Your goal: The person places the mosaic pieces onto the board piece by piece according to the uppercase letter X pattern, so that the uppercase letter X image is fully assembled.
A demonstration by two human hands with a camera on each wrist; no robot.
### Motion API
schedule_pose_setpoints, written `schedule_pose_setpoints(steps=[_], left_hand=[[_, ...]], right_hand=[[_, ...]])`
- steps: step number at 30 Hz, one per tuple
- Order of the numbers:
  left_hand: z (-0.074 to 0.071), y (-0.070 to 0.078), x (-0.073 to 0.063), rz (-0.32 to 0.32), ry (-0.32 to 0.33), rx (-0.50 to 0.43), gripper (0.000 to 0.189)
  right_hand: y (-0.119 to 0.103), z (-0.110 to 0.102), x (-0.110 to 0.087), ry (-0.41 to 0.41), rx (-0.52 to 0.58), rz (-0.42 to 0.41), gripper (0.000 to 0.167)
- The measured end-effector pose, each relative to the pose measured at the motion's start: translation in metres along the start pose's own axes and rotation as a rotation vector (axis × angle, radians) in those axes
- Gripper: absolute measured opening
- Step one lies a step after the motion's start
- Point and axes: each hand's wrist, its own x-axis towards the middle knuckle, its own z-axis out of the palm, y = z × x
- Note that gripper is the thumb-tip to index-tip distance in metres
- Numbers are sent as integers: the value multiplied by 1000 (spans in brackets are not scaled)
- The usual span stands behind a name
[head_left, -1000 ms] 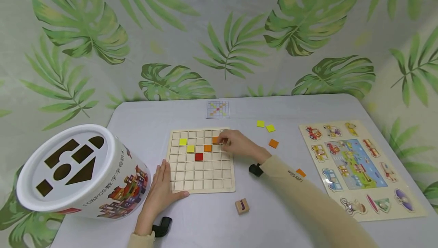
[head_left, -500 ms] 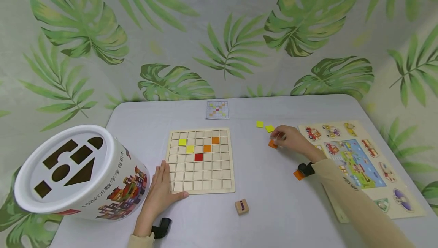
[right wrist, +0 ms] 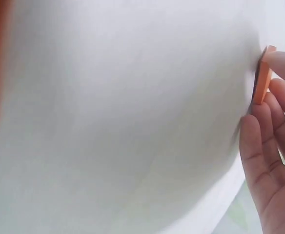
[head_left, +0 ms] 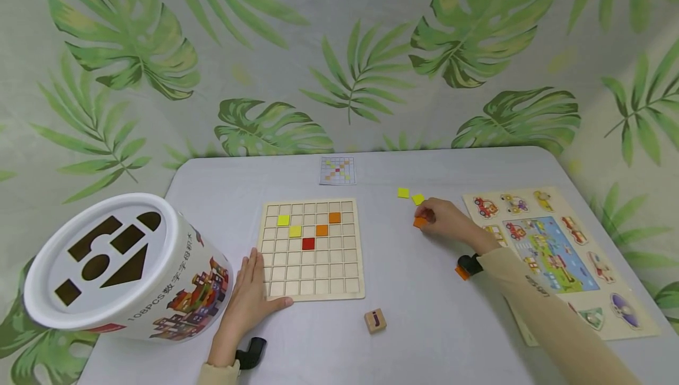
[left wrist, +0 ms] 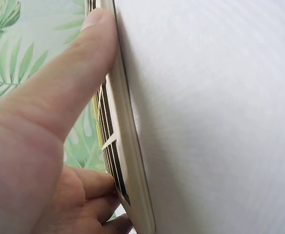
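Note:
My left hand lies with straight fingers along the left side of a wooden grid board, its thumb at the front edge. The left wrist view shows the thumb and fingertips against the board's rim. Two yellow tiles, one red tile and two orange tiles sit in the grid's squares. Right of the board, my right hand pinches an orange tile between thumb and fingers, tilted and close to the tabletop. Two loose yellow tiles lie just beyond that hand. Another orange tile is partly hidden beneath the right wrist camera.
A small pattern card lies behind the board. On the left stands a large white bucket with shaped holes in its lid. A wooden picture puzzle lies under the right forearm's far side. One wooden letter cube sits near the front.
My right hand has moved right from the grid, leaving an orange tile in its upper right part, and now pinches a loose orange tile. My left hand has stayed put.

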Motion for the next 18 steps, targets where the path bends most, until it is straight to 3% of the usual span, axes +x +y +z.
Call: schedule_pose_setpoints(steps=[5, 11, 18], left_hand=[[0, 0, 0, 5, 2, 5, 121], [1, -1, 1, 1, 8, 3, 121], [0, -2, 1, 7, 5, -1, 121]], right_hand=[[-21, 8, 12, -15, 58, -21, 24], [-70, 31, 38, -52, 93, -103, 24], [-133, 66, 71, -142, 86, -310, 19]])
